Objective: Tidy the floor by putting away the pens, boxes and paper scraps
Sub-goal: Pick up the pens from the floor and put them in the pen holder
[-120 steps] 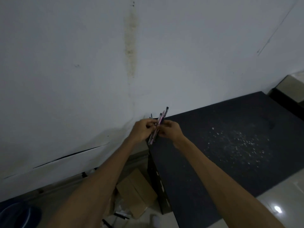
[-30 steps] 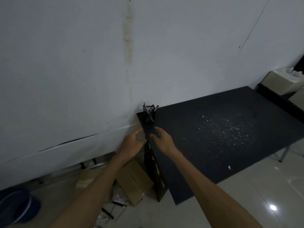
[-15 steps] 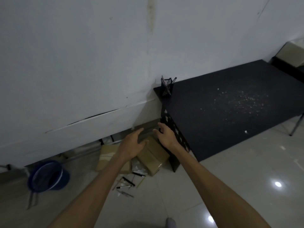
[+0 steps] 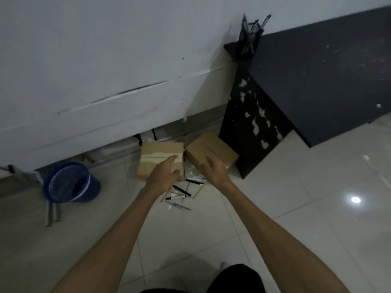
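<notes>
Both hands reach down empty, left hand (image 4: 164, 174) and right hand (image 4: 213, 171) with fingers loosely spread. The pens (image 4: 182, 193) lie scattered on the floor tiles (image 4: 275, 197) before two cardboard boxes (image 4: 160, 159). They look light, stiff and prone to rolling; better pinched mid-barrel, several together.

A black table (image 4: 317, 81) stands against a white wall (image 4: 105, 49), its side panel (image 4: 254, 127) scuffed with pale patches where the finish has come off. Pale specks dot the tabletop. A long crack (image 4: 127, 94) runs along the wall's lower part. On the light tiled floor (image 4: 296, 208), near the wall, a blue mesh bin (image 4: 69, 182) lies tilted. A ceiling light glares off a tile (image 4: 355, 199).
</notes>
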